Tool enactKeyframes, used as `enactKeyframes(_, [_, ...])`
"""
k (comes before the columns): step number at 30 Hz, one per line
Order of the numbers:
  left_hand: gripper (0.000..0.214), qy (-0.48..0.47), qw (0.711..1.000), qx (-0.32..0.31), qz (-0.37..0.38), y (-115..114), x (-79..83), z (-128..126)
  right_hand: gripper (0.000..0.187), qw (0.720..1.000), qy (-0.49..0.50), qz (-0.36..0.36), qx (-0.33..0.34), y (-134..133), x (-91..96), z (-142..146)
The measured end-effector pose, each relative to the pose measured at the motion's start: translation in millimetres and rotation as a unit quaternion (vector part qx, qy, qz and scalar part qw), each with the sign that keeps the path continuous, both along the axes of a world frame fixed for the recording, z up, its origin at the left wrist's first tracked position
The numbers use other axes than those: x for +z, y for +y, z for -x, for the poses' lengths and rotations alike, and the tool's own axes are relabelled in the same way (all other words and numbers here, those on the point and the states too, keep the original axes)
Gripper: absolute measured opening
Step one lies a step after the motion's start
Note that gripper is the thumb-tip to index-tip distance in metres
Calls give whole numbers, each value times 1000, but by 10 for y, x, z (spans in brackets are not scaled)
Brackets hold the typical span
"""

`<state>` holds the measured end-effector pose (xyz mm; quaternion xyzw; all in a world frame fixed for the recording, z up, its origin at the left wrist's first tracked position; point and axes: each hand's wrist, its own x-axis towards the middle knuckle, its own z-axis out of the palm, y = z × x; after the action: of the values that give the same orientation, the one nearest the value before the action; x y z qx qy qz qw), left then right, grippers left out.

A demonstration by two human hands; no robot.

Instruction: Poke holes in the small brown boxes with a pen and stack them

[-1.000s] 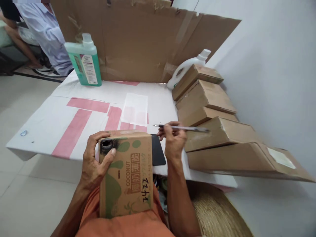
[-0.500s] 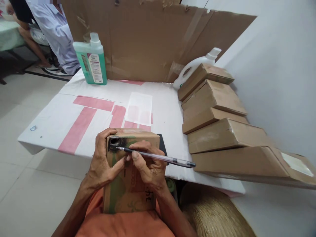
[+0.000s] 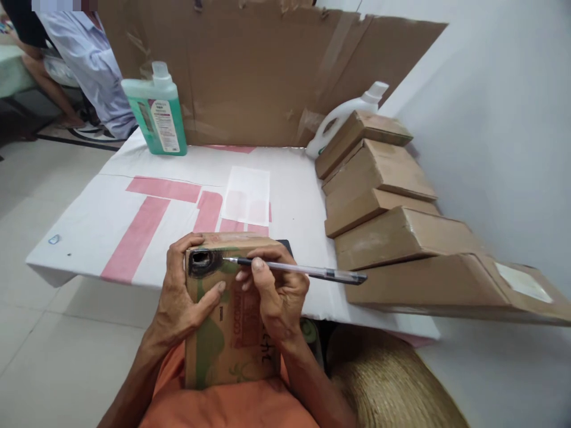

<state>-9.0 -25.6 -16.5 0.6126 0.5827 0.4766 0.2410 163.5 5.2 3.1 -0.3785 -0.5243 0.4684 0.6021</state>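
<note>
A brown cardboard box (image 3: pixel 209 351) with green print rests upright against my lap at the table's near edge. Near its upper left corner is a small hole ringed by black ink scribble (image 3: pixel 205 263). My left hand (image 3: pixel 185 291) grips the box's left side, fingers over the top edge and thumb on the front face. In my right hand (image 3: pixel 279 285) is a clear-barrelled gel pen (image 3: pixel 312 270), pinched between thumb and fingers. Its tip points left, close to the right edge of the scribble; whether it touches the box I cannot tell.
Stacked cardboard boxes (image 3: pixel 397 232) line the table's right side, before a white jug (image 3: pixel 343 119). A green liquid bottle (image 3: pixel 163 125) stands back left against a cardboard panel (image 3: pixel 250 77). A white sheet (image 3: pixel 246 190) lies mid-table. A straw hat (image 3: pixel 392 380) is low right; a person sits back left.
My right hand and the pen have shifted right and slightly up, away from the hole, and the pen lies flatter. More black ink shows around the hole. My left thumb sits farther from my right hand.
</note>
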Motion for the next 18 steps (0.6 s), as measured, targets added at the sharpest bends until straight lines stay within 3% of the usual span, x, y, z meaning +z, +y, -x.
enactKeyframes(2, [70, -6, 1000, 7, 9, -10, -15, 20, 15, 1000, 19, -11, -6, 185, 108, -61])
enactKeyframes(5, [72, -15, 999, 22, 27, -17, -33, 50, 19, 998, 38, -32, -33, 687, 193, -254])
enactKeyframes(7, [74, -16, 999, 31, 35, -12, -39, 60, 22, 999, -8, -20, -41, 1058, 105, -402])
enactKeyframes(9, [75, -16, 998, 40, 38, 0, -42, 61, 19, 990, -134, 32, -28, 1332, -106, -497])
enactKeyframes(10, [76, -16, 998, 44, 37, 7, -42, 60, 20, 971, -225, 73, -20, 1408, -242, -512])
enactKeyframes(12, [76, -13, 998, 52, 37, 20, -40, 59, 19, 916, -383, 116, 34, 1429, -522, -485])
enactKeyframes(13, [75, -11, 998, 56, 37, 27, -37, 60, 20, 899, -416, 126, 54, 1387, -648, -452])
enactKeyframes(15, [75, -3, 997, 61, 38, 38, -26, 66, 18, 880, -449, 134, 80, 1248, -840, -376])
enactKeyframes(18, [75, 8, 997, 68, 35, 50, 0, 71, 10, 866, -473, 147, 76, 1069, -973, -291])
